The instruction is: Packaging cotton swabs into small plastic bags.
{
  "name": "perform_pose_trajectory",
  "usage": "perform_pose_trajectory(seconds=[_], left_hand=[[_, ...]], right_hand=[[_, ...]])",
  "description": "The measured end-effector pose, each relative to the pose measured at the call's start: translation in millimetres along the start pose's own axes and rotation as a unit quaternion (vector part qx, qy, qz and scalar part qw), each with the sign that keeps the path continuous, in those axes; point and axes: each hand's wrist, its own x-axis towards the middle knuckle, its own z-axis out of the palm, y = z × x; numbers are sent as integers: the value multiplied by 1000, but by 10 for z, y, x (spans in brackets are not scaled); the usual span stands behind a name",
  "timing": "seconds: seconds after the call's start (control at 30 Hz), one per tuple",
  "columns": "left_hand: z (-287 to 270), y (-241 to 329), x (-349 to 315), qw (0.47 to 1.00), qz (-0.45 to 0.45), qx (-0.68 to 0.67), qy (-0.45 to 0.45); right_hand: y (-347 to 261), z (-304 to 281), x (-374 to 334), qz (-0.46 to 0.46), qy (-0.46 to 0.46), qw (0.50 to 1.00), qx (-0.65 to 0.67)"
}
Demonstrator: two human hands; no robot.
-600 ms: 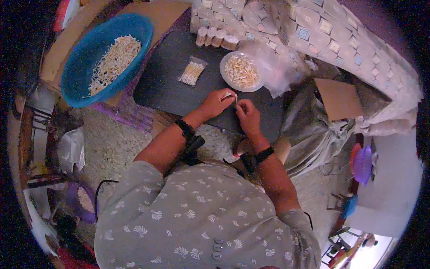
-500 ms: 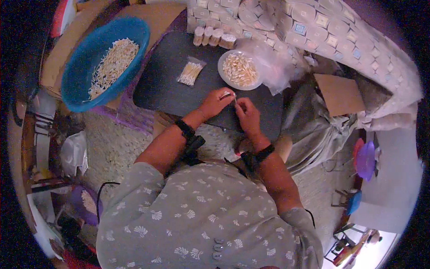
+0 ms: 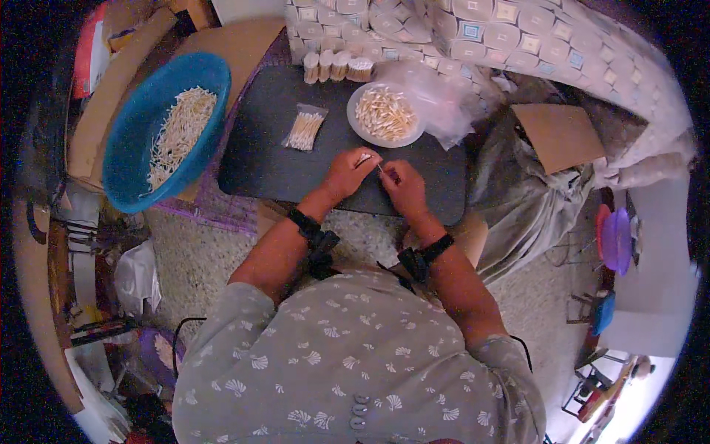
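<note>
Over the near part of a dark tabletop (image 3: 255,148), my two hands are close together. My left hand (image 3: 346,176) is closed around a few cotton swabs (image 3: 364,157), their white tips showing between thumb and fingers. A single cotton swab (image 3: 381,169) is pinched in my right hand (image 3: 404,189), its upper end tilted toward the left hand. Just beyond the hands stands a white bowl (image 3: 353,126) filled with loose cotton swabs (image 3: 386,113). To its left lies a clear bag of cotton swabs (image 3: 304,130).
Several swab bundles (image 3: 338,66) stand along the table's far edge. A crumpled clear plastic bag (image 3: 444,111) lies right of the bowl. At far left sits a large blue basin (image 3: 122,163) holding many swabs. Patterned fabric (image 3: 518,37) borders the back; a cardboard piece (image 3: 558,137) rests at right.
The whole view has shifted a little. My right hand's swab, more upright before, now leans toward my left hand. Both hands stay closed and near each other.
</note>
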Motion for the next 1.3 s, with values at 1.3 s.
perform_pose_trajectory(seconds=[1.3], left_hand=[[66, -104, 2, 996, 51, 67, 7]], right_hand=[[-72, 41, 137, 126, 50, 927, 350]])
